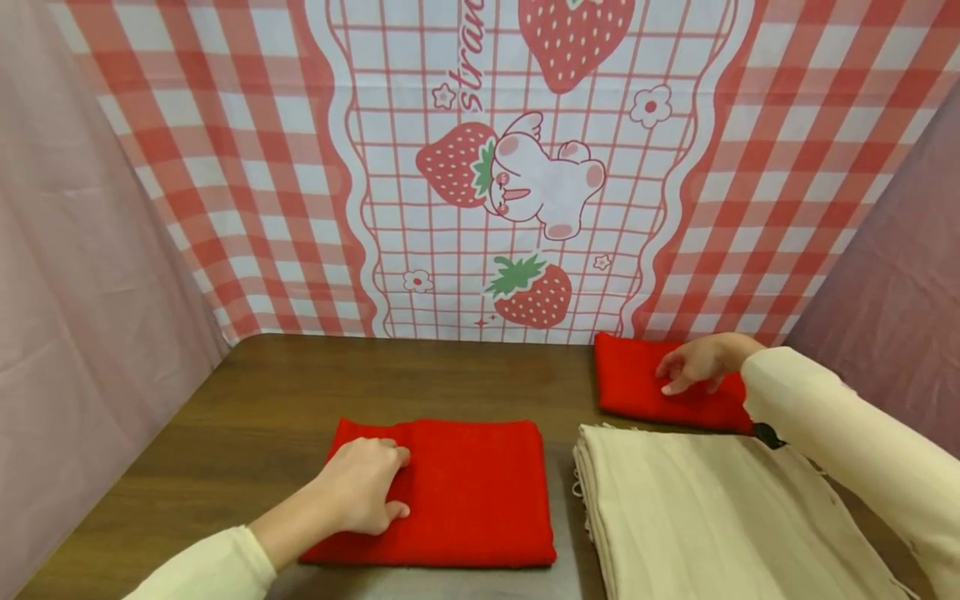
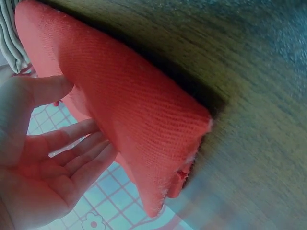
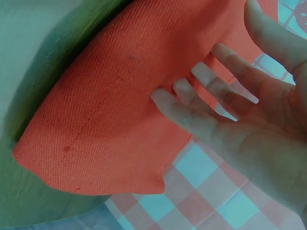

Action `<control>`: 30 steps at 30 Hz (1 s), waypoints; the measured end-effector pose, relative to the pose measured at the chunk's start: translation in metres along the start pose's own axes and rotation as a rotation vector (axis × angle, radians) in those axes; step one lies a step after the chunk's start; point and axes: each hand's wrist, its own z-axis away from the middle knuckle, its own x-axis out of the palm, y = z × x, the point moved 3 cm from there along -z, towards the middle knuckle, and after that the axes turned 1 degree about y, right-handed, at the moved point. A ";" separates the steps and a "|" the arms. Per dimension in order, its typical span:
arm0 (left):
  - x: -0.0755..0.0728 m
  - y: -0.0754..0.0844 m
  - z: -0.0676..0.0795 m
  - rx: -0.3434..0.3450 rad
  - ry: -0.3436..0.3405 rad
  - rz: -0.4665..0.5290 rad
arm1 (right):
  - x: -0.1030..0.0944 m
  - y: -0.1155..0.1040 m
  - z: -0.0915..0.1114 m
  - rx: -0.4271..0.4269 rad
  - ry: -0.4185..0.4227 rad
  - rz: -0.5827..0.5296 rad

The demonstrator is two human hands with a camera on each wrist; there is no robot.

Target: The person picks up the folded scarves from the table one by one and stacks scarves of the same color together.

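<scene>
A folded red cloth (image 1: 480,492) lies flat on the table in front of me, its ribbed weave showing in the left wrist view. My left hand (image 1: 363,487) rests on its left part, fingertips and thumb touching the top with the fingers only slightly bent. At the back right lies a second folded red cloth (image 1: 633,379), partly covered by my right arm. Over it is my right hand (image 1: 701,364), fingers spread and loosely bent; in the right wrist view the fingertips (image 3: 163,98) touch its surface, with the thumb apart from the other fingers.
A folded beige cloth (image 1: 697,508) with a fringed left edge lies at the front right, between me and the farther red cloth. The brown wooden table (image 1: 202,442) ends at a strawberry-print curtain (image 1: 540,167) behind. Pink drapes (image 1: 97,250) hang at both sides.
</scene>
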 end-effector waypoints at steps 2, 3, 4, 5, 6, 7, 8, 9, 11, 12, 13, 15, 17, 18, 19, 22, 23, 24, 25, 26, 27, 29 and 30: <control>0.000 0.000 0.000 0.003 0.002 -0.002 | 0.000 -0.003 -0.002 0.004 0.004 -0.005; 0.000 0.000 -0.001 0.004 0.003 -0.003 | 0.000 -0.005 -0.003 0.001 0.000 -0.006; 0.000 0.000 -0.001 0.004 0.003 -0.004 | 0.000 -0.007 -0.004 -0.003 -0.002 -0.005; 0.000 0.000 -0.001 0.004 0.003 -0.003 | 0.000 -0.008 -0.004 -0.006 -0.004 -0.004; 0.000 0.000 -0.001 0.004 0.002 -0.003 | 0.000 -0.010 -0.005 -0.013 -0.009 0.000; 0.000 0.000 -0.001 0.002 0.001 -0.001 | 0.000 -0.012 -0.006 -0.019 -0.015 0.000; 0.000 0.000 -0.002 0.001 -0.001 0.001 | 0.000 -0.014 -0.007 -0.025 -0.019 0.003; 0.001 0.000 -0.002 0.001 -0.003 0.002 | 0.001 -0.016 -0.007 -0.028 -0.018 0.005; 0.001 0.000 -0.002 0.000 -0.004 0.005 | 0.001 -0.018 -0.009 -0.032 -0.009 0.015; 0.001 0.000 -0.002 0.000 -0.004 0.005 | 0.002 -0.020 -0.010 -0.036 -0.004 0.021; 0.001 0.000 -0.003 0.000 -0.004 0.005 | 0.002 -0.021 -0.011 -0.037 0.003 0.021; 0.002 0.001 -0.003 0.003 -0.002 0.001 | 0.003 -0.023 -0.013 -0.038 0.014 0.025; 0.003 0.001 -0.003 0.006 -0.004 0.000 | 0.004 -0.025 -0.014 -0.040 0.007 0.019; 0.003 0.001 -0.003 0.007 -0.004 -0.001 | 0.005 -0.026 -0.015 -0.041 -0.002 0.016; 0.003 0.001 -0.004 0.010 -0.003 -0.003 | 0.005 -0.027 -0.015 -0.040 -0.010 0.014; 0.004 0.000 -0.004 0.023 0.015 -0.019 | 0.004 -0.031 -0.016 -0.045 -0.047 0.013; 0.004 0.000 -0.004 0.029 0.025 -0.029 | 0.004 -0.033 -0.017 -0.047 -0.059 0.015; 0.003 0.000 -0.004 0.036 0.036 -0.038 | 0.004 -0.035 -0.018 -0.052 -0.070 0.016; 0.003 0.000 -0.004 0.042 0.045 -0.047 | 0.004 -0.037 -0.018 -0.056 -0.079 0.020; 0.003 0.000 -0.004 0.048 0.052 -0.056 | 0.003 -0.039 -0.019 -0.057 -0.085 0.019; 0.002 0.000 -0.005 0.053 0.057 -0.064 | 0.003 -0.041 -0.020 -0.059 -0.091 0.020; 0.002 0.000 -0.005 0.062 0.059 -0.077 | 0.003 -0.045 -0.021 -0.059 -0.096 0.020; 0.001 0.000 -0.005 0.065 0.057 -0.082 | 0.002 -0.047 -0.022 -0.057 -0.094 0.017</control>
